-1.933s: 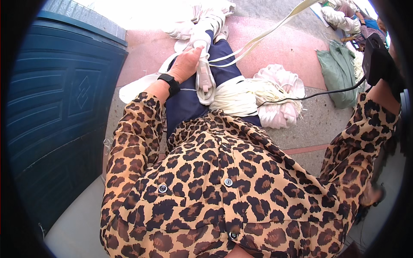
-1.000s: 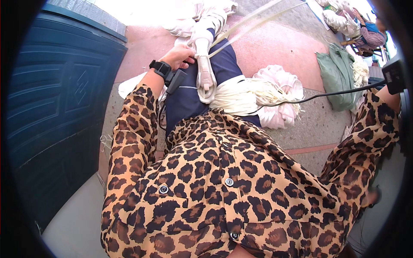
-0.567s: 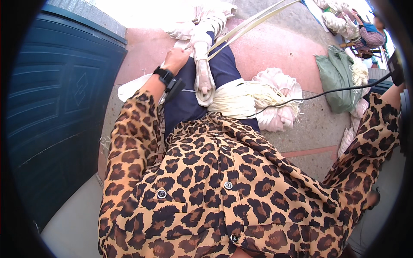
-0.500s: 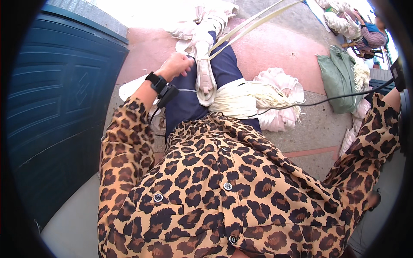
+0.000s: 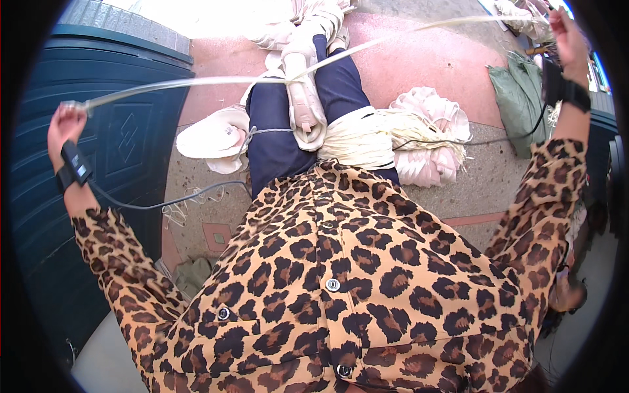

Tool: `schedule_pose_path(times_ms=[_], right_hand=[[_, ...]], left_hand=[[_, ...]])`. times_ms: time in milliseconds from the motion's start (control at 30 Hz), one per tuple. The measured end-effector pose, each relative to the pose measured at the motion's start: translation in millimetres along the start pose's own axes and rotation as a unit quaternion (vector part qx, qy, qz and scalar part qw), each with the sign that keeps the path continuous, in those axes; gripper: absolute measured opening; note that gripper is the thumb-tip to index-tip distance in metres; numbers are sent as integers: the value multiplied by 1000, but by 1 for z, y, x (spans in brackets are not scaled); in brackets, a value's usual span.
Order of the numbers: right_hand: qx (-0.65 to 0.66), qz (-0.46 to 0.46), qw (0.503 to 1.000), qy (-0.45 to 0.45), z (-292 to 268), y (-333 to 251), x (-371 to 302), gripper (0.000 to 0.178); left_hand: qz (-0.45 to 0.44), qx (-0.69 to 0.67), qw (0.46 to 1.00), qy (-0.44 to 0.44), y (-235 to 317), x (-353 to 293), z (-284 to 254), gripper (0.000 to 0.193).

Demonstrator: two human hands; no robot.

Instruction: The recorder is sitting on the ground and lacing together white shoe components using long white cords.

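Observation:
A cream lace [image 5: 367, 49] stretches across the view in two arms that meet at a pale pink and white shoe upper [image 5: 304, 114], which lies between my thighs. My left hand [image 5: 67, 124], raised at the far left, is closed on one end of it. Up at the far right, my right hand [image 5: 569, 46] grips the other end. On my right thigh rests a thick bundle of cream laces [image 5: 360, 141]. Beside my left thigh a second white upper [image 5: 216, 139] hangs on a thin cord tied to the first.
A dark blue panelled door [image 5: 98, 196] stands close on the left. Pale pink uppers [image 5: 436, 131] lie heaped at the right, with a green sack [image 5: 521, 105] farther off. More white uppers [image 5: 314, 16] lie beyond my feet. A black cable [image 5: 458, 141] crosses the right side.
Both hands have spread wide apart, the left outward from above my lap to the far left, the right up into view. The lace is now drawn out to both sides of the shoe upper.

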State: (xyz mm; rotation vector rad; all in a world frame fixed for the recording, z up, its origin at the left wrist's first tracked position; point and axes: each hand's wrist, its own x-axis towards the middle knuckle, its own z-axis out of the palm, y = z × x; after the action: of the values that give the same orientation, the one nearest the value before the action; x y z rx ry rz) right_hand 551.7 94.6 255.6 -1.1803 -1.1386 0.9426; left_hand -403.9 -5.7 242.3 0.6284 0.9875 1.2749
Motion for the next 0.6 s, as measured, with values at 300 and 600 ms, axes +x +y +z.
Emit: schedule_pose_path(times_ms=[300, 600], right_hand=[[-164, 173, 912, -334, 259, 219, -201, 18], [-437, -56, 856, -271, 353, 250, -234, 21]], left_hand=[[-43, 89, 974, 205, -173, 34, 50, 31], [-137, 442, 886, -38, -382, 20, 215, 22]])
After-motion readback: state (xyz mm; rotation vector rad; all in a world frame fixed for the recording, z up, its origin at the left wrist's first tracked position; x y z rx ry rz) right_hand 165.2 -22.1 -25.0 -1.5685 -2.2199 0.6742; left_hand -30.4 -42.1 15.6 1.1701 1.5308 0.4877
